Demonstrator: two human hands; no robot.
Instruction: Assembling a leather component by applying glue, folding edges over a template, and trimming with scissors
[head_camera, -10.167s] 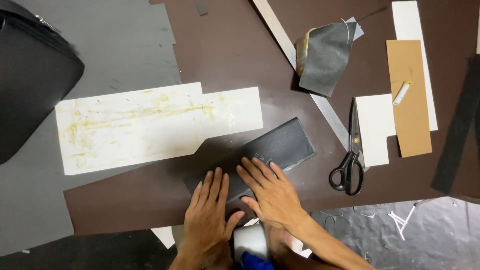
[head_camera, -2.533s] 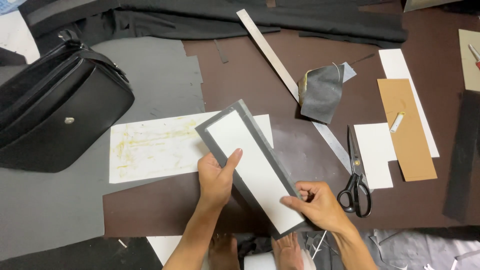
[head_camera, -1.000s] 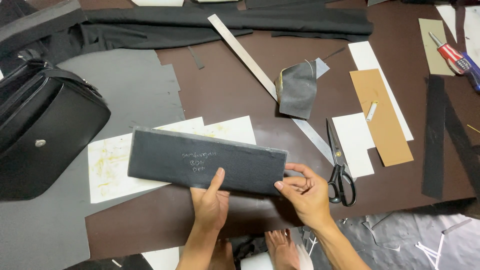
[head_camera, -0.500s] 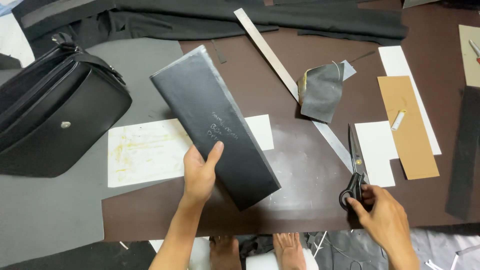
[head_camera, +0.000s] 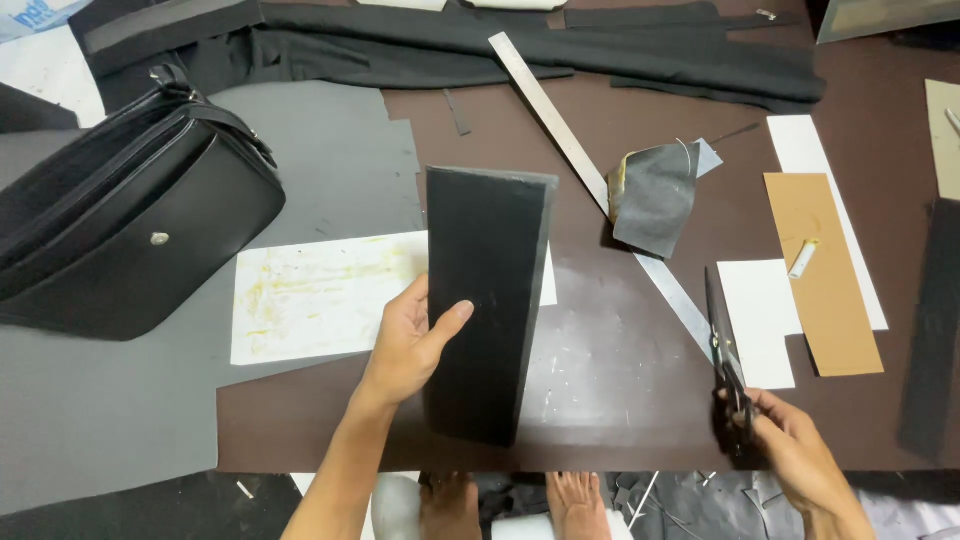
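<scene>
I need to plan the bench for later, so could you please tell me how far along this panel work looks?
Looks done: a long dark panel is already cut to a strip, and the white sheet carries yellowish smears. In hand: the left hand holds the panel upright, and the right hand grips the scissors. Left, probably: the tan piece and folded grey scrap lie untouched.

Both forearms are bare, with no sleeves, watch or bracelets showing. The left hand (head_camera: 410, 340) and the right hand (head_camera: 790, 450) wear no gloves or rings. At six o'clock, two bare feet (head_camera: 520, 500) show, without shoes or socks.
</scene>
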